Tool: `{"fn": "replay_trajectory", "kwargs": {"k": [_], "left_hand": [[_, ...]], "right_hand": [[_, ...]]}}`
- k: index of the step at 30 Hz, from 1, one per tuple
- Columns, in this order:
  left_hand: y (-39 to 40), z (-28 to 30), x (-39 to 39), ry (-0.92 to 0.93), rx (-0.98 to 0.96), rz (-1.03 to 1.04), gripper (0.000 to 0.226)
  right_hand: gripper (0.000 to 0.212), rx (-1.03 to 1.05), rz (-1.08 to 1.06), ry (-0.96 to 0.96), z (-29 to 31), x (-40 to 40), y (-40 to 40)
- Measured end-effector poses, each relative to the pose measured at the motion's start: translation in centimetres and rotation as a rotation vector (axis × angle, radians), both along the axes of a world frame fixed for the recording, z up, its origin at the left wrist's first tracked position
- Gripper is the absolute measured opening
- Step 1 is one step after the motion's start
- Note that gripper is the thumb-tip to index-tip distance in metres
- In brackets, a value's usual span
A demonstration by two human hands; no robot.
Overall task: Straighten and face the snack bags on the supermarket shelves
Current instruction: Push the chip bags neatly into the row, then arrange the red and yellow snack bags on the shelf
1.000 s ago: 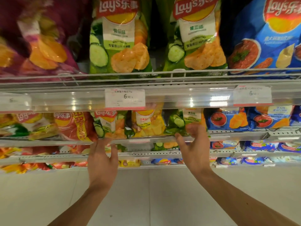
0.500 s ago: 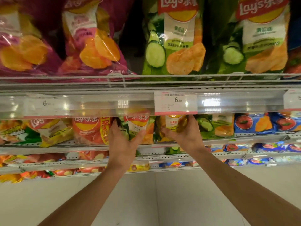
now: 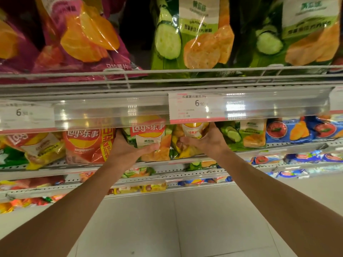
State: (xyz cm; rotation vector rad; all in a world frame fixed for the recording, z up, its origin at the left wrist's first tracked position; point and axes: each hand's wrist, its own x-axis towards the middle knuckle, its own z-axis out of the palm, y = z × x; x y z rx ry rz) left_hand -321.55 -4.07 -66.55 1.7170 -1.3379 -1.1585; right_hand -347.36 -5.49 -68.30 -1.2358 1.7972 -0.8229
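Both hands have closed in since half a second ago. Left hand (image 3: 128,152) grasps the green cucumber bag (image 3: 148,140); right hand (image 3: 206,140) grips the yellow bag (image 3: 187,140) — both on the second shelf (image 3: 278,145). Advice: pull forward evenly — logos upright, edges flush with the rail.

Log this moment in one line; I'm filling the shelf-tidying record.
step: facing bags | left hand: grips green bag | right hand: grips yellow bag | shelf: second from top
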Motion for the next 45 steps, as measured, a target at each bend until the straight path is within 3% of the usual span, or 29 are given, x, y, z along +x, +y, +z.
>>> {"fn": "replay_trajectory", "kwargs": {"k": [3, 7, 17, 24, 28, 34, 40, 45], "left_hand": [[0.1, 0.2, 0.1, 0.015, 0.023, 0.058, 0.088], [0.4, 0.9, -0.3, 0.018, 0.042, 0.079, 0.061], [0.7, 1.6, -1.2, 0.034, 0.075, 0.163, 0.057], [0.8, 3.7, -1.5, 0.017, 0.146, 0.213, 0.087], [0.8, 4.8, -1.3, -0.001, 0.171, 0.210, 0.067], [1.1, 5.3, -1.3, -0.073, 0.208, 0.226, 0.064], [0.9, 4.6, -4.6, -0.026, 0.190, 0.192, 0.091], [0.5, 3.3, -10.0, -0.016, 0.199, 0.100, 0.064]], "right_hand": [[0.084, -0.019, -0.067, 0.001, 0.1, 0.1, 0.6], [0.075, -0.046, -0.109, 0.007, 0.6, 0.1, 1.3], [0.068, -0.010, -0.150, -0.069, 2.7, -1.9, 1.9], [0.065, -0.023, -0.178, -0.193, 5.0, -2.4, 2.9], [0.066, -0.012, -0.170, -0.191, 6.2, -2.0, 4.3], [0.071, 0.037, -0.129, -0.213, 7.1, -1.6, 8.1], [0.067, 0.043, -0.170, -0.207, 6.8, -4.0, 12.7], [0.072, 0.004, -0.267, -0.205, 6.5, -8.5, 15.6]]}}
